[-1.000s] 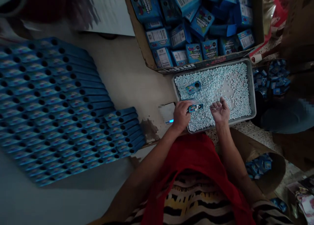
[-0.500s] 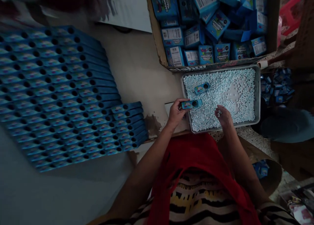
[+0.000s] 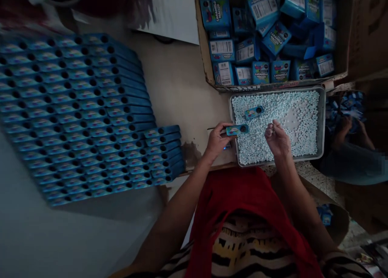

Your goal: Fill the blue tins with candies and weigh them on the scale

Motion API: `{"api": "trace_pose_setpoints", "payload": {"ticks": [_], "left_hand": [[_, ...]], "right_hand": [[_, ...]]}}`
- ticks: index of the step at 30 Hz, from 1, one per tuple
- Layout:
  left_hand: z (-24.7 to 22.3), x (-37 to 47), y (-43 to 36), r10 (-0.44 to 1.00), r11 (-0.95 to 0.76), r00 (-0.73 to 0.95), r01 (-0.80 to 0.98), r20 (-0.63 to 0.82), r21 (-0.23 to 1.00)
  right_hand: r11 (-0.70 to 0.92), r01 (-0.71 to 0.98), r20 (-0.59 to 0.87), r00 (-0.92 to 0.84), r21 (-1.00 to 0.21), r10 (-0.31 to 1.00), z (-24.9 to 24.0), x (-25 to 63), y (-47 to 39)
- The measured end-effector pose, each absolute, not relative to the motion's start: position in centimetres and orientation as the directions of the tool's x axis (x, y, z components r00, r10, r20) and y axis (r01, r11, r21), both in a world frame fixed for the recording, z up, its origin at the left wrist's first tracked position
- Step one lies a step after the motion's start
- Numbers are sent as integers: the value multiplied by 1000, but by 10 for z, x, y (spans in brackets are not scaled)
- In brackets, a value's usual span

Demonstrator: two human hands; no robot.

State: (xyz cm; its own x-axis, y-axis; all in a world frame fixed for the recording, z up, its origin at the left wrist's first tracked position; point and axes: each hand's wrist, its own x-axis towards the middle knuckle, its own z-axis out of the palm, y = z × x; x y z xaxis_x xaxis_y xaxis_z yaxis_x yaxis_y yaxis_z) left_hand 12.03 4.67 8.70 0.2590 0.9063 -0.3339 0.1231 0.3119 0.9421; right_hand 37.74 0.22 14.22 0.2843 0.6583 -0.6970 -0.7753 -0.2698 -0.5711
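My left hand (image 3: pixel 218 139) grips a small blue candy box (image 3: pixel 237 130) by its left end, over the left side of a metal tray (image 3: pixel 323 124). Small white and pale-blue candies (image 3: pixel 257 148) cover much of the tray. My right hand (image 3: pixel 278 139) hovers over their middle with its fingers curled in; whether candies are inside them I cannot make out. Between the hands and the tray's far rim, a second small blue box (image 3: pixel 254 112) lies on the candies.
Stacked rows of blue boxes (image 3: pixel 91 104) stand on the left. A cardboard carton (image 3: pixel 209 73) of larger blue boxes (image 3: pixel 275 37) adjoins the tray's far side. Another person's hands (image 3: pixel 345 126) work among blue packets at right. Below them, an open container holds blue packets (image 3: pixel 325 215).
The pale flap at the right end of the held box no longer shows. My right hand has curled its fingers further, and the candies at its fingertips are no longer clearly visible. The view has shifted slightly.
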Motion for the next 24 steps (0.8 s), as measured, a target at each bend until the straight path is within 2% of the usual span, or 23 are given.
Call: {"api": "trace_pose_setpoints", "payload": {"ticks": [2,4,8,13,16,19,20,22,24], "left_hand": [[90,132,40,901,291,277,184,-334,939],[91,143,33,902,262,283,239,-325,935],[91,154,26,911,218,276,307,-306,926],[85,157,26,922,173,276,333,-271,927],[83,158,27,924,174,272,326,-269,929],[82,151,25,927,184,258,317,-271,930],[81,144,25,933,191,239,306,-270,933],[77,123,30,957,207,142,284,-254,936],[66,96,46,974,225,-38,297,-224,928]], "right_hand": [[-178,-766,-578,289,-618,763,154,358,11],[-148,-685,-481,324,-713,815,159,340,16],[-165,-474,-369,378,-865,849,152,320,14],[-141,-361,-293,410,-922,864,141,315,2],[-111,-409,-302,440,-906,846,133,317,2],[-90,-582,-446,505,-808,739,114,332,3],[-125,-561,-469,528,-818,708,106,343,2],[-282,-321,-422,572,-904,704,92,370,-2],[-408,41,-315,569,-912,760,81,401,-6]]}}
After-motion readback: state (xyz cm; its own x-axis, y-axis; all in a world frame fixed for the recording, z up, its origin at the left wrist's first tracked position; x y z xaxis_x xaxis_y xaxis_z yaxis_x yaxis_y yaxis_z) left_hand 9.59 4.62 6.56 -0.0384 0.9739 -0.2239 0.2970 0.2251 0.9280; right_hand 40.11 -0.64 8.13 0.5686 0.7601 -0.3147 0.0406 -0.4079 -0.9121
